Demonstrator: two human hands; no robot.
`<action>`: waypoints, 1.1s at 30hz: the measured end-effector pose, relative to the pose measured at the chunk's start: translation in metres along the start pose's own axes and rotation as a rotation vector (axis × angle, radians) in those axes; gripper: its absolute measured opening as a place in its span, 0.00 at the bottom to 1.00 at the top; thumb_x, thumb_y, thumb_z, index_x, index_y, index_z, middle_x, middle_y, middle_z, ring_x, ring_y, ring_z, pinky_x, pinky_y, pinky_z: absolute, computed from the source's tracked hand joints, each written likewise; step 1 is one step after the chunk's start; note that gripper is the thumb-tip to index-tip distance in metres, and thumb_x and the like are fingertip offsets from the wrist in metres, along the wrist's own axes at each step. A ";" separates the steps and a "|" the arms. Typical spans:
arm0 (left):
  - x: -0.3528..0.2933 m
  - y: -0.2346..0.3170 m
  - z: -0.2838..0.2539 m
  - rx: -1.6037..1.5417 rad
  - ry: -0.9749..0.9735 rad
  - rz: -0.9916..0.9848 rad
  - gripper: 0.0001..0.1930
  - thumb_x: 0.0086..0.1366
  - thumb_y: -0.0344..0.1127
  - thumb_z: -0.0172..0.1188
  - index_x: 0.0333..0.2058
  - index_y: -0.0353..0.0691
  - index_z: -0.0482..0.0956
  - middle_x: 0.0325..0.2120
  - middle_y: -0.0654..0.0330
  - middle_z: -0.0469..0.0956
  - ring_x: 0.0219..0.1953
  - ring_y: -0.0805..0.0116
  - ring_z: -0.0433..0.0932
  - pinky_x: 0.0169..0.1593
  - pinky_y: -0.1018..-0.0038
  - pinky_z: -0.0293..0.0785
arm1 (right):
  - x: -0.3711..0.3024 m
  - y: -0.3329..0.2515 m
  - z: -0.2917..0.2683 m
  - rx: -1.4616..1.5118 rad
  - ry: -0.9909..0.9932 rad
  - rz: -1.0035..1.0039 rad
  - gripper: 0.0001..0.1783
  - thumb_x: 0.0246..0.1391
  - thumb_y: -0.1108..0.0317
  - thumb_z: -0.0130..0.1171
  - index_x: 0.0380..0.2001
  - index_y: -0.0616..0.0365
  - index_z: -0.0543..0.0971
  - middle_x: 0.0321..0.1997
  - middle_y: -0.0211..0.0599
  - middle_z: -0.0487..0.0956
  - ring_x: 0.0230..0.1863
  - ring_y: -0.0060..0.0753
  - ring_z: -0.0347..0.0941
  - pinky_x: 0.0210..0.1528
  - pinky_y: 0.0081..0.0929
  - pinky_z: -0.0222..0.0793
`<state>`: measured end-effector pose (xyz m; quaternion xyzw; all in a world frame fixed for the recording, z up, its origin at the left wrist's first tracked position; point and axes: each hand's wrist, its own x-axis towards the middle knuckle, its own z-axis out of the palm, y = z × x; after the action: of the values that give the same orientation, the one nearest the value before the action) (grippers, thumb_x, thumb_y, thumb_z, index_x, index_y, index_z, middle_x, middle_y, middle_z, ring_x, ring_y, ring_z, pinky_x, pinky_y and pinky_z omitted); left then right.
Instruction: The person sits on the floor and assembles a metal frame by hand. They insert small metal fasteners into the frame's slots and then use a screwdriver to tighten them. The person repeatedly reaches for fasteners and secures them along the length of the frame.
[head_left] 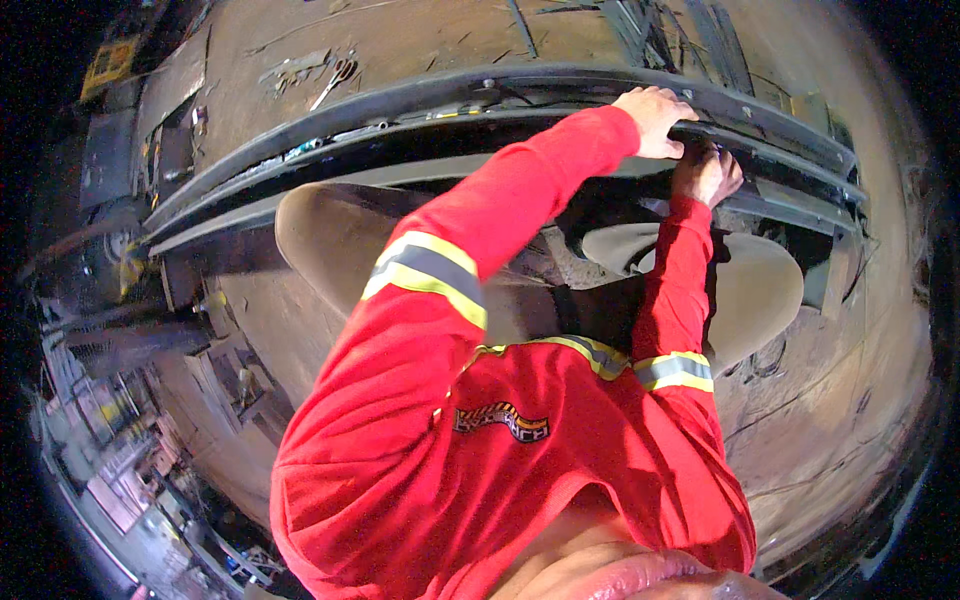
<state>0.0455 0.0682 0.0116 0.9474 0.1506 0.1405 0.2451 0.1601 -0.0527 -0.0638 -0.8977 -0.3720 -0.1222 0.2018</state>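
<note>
A long dark steel beam (400, 128), channel-like with raised edges, runs across in front of me and looks curved in this view. My left hand (655, 120) reaches over it, its fingers bent down onto the metal edge. Just nearer and to the right, my right hand (708, 176) is closed against the beam's near side. Its fingertips are tucked in by a dark part between the two hands, and what they hold is hidden. The hands are close together but appear apart.
Small tools and a blue-green item (300, 150) lie in the beam's channel at the left. Beyond it, metal pieces (335, 80) lie on the brown floor (430, 40), with dark steel bars (645, 35) farther right. Cluttered equipment (140, 440) fills the left side.
</note>
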 end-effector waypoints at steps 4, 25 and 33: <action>-0.049 -0.013 -0.093 0.041 -0.073 -0.007 0.18 0.53 0.45 0.57 0.42 0.45 0.76 0.38 0.51 0.76 0.43 0.53 0.74 0.48 0.64 0.70 | -0.008 0.047 0.030 0.076 0.093 -0.052 0.14 0.44 0.53 0.56 0.30 0.48 0.80 0.43 0.25 0.74 0.54 0.41 0.60 0.62 0.55 0.43; -0.226 -0.181 -0.178 0.404 -0.531 -1.136 0.31 0.49 0.60 0.58 0.40 0.37 0.79 0.40 0.45 0.76 0.45 0.51 0.75 0.49 0.63 0.70 | 0.023 0.023 -0.007 0.164 -0.283 0.170 0.18 0.46 0.56 0.58 0.28 0.62 0.79 0.34 0.46 0.79 0.39 0.49 0.73 0.43 0.40 0.66; -0.232 -0.189 -0.175 0.443 -0.369 -0.942 0.25 0.49 0.57 0.59 0.24 0.36 0.82 0.25 0.46 0.79 0.33 0.51 0.78 0.41 0.62 0.73 | 0.012 0.005 -0.013 0.021 -0.051 0.121 0.14 0.40 0.58 0.61 0.27 0.56 0.80 0.35 0.42 0.78 0.42 0.48 0.71 0.46 0.39 0.66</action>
<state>-0.2674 0.2176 0.0187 0.8153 0.5387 -0.1879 0.0987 0.1711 -0.0537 -0.0493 -0.9193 -0.3232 -0.0831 0.2088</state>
